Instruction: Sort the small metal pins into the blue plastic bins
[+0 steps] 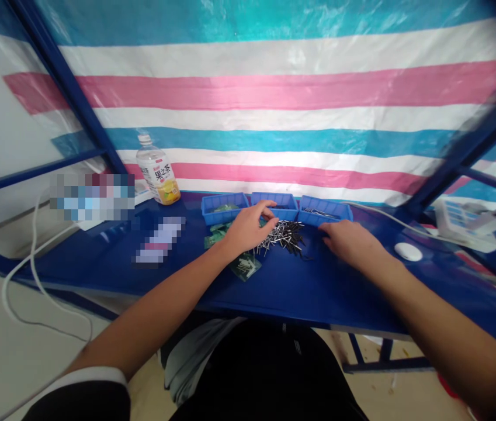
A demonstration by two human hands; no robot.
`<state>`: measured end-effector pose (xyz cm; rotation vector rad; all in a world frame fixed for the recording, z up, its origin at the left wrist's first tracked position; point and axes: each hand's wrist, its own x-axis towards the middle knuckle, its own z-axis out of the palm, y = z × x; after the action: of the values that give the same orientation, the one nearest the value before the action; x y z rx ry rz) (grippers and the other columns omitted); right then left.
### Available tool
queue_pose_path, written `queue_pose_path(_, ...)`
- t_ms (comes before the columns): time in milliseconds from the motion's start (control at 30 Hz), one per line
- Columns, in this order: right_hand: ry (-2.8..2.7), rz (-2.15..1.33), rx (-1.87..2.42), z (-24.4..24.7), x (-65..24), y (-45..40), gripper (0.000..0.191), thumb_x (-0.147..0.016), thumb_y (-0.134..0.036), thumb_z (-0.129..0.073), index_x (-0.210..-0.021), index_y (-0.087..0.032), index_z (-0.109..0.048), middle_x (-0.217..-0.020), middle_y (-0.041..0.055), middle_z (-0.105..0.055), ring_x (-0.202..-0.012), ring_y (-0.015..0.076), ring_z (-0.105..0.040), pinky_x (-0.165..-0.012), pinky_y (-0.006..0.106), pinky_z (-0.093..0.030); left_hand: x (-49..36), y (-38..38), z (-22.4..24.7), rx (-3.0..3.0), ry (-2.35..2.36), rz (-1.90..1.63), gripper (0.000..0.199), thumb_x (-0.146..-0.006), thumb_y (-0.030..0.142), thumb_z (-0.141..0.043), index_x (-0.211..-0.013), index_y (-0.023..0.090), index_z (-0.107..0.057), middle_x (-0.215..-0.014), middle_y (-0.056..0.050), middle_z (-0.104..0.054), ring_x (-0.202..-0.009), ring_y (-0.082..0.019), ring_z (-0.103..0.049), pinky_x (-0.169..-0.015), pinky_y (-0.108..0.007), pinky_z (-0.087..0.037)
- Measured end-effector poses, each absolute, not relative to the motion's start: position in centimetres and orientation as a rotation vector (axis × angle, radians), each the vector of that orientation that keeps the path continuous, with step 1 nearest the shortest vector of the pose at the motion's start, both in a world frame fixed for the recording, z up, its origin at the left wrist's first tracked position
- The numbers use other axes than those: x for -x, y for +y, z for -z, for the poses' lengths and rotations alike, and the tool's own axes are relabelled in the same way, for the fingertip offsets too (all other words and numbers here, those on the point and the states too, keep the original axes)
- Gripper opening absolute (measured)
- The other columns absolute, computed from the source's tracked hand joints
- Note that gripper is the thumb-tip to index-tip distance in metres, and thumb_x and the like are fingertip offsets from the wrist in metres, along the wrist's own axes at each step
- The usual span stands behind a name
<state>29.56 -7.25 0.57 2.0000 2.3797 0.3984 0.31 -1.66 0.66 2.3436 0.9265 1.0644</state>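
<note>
Loose, open grip on the left hand (248, 227): thumb and forefinger curve apart over the heap, nothing visible between them. And the right hand (355, 242)? Fingers curl down just beyond the heap's right side, tips partly hidden; can't tell whether they're closed on anything.

Here's the centre of it all, mid-frame: a pile of slim pins (285, 237), silver ones to the left, black ones to the right, lying crisscross on the blue table (295, 298). It looks like hand work at the pile, picking or sorting by the look of it, though no single pin shows clearly in the fingers. Lifting one out of that tangle would call for a narrow fingertip pinch and a light touch, so that its neighbours don't come along.

Right behind, three blue bins in a row: the left bin (212, 218), the middle bin (289, 215) and the right bin (330, 219), that last one with thin metal pieces inside. Green packets (218, 234) sit left of the pile, and a clear bag (245, 266) of pale pieces lies just below it.

Further out, a drink bottle (158, 175) stands left of centre, a round white disc (408, 252) rests to the right, and a striped sheet (274, 88) fills the top.
</note>
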Motion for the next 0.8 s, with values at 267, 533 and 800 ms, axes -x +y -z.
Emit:
queue_pose_path(267,2.513,-0.377,-1.879,-0.1,-27.4,-7.0,0.024,-0.096,-0.006,-0.054,-0.107,-0.018,-0.071,-0.095,0.016,-0.077,-0.084,0.0315,-0.075,-0.065,0.037,-0.046,-0.5,-1.7,-0.6,-2.339,0.932,-1.073,0.036,-0.101,0.033,-0.062,-0.136,0.024,-0.064,-0.105,-0.007,-0.081,-0.093,-0.023,-0.075,-0.082,-0.039,-0.058)
queue_pose_path(533,2.755,-0.112,-1.824,1.2,-27.3,-4.8,0.029,-0.092,-0.012,-0.059,-0.118,-0.015,-0.07,-0.108,0.0151,-0.075,-0.095,0.0282,-0.071,-0.083,0.036,-0.049,-0.5,-1.9,-0.7,-2.359,0.943,-1.016,0.037,-0.102,0.031,-0.06,-0.138,0.022,-0.062,-0.107,-0.007,-0.08,-0.097,-0.022,-0.075,-0.086,-0.037,-0.057)
queue_pose_path(800,2.809,0.258,-1.977,0.3,-27.4,-4.0,0.02,-0.079,-0.01,-0.064,-0.096,-0.021,-0.069,-0.083,0.0036,-0.076,-0.072,0.0206,-0.068,-0.067,0.031,-0.048,-0.4,-2.0,-0.8,-2.382,0.937,-1.003,0.037,-0.102,0.03,-0.061,-0.138,0.022,-0.063,-0.107,-0.008,-0.081,-0.096,-0.023,-0.075,-0.084,-0.038,-0.056)
